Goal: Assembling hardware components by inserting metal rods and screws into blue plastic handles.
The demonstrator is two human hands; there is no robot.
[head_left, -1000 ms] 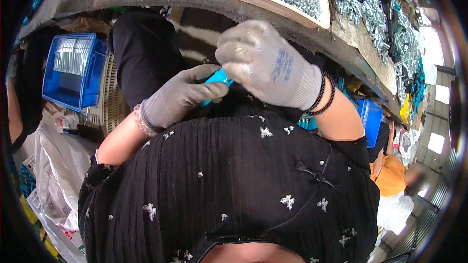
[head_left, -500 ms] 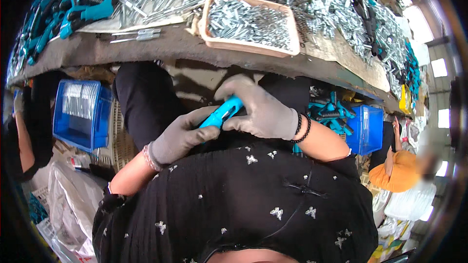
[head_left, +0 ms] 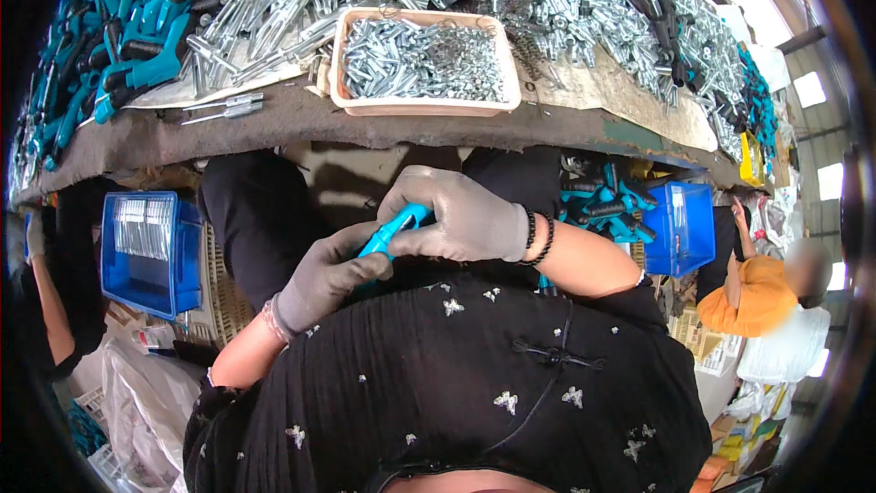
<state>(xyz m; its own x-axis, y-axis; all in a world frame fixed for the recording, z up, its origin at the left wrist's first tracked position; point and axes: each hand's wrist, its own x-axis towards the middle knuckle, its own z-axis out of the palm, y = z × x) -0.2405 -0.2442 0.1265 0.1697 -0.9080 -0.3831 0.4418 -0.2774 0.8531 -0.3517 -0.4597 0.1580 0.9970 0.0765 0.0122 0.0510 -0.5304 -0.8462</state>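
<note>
Between my two hands, over my lap, is a teal plastic handle [head_left: 394, 229], tilted with its upper end to the right. My left hand [head_left: 327, 276], in a grey glove, grips its lower end, thumb along the side. At the upper end my right hand [head_left: 456, 219], also gloved in grey, wraps its fingers over the piece with the thumb pressed below. Much of the handle is hidden by the gloves. Similar teal and black handles [head_left: 160, 59] lie heaped on the bench at the far left.
On the bench, a pale pink tray [head_left: 429, 107] holds small metal pins and springs. Loose metal rods [head_left: 274, 14] lie behind it. Blue bins stand left [head_left: 187, 265] and right [head_left: 680, 228] below the bench edge. A person in orange [head_left: 757, 297] sits at right; another person's arm [head_left: 53, 301] shows at left.
The view has shifted, so the tray appears further left and lower. Both hands still hold the teal handle; the right hand's fingers now lie further over its upper end.
</note>
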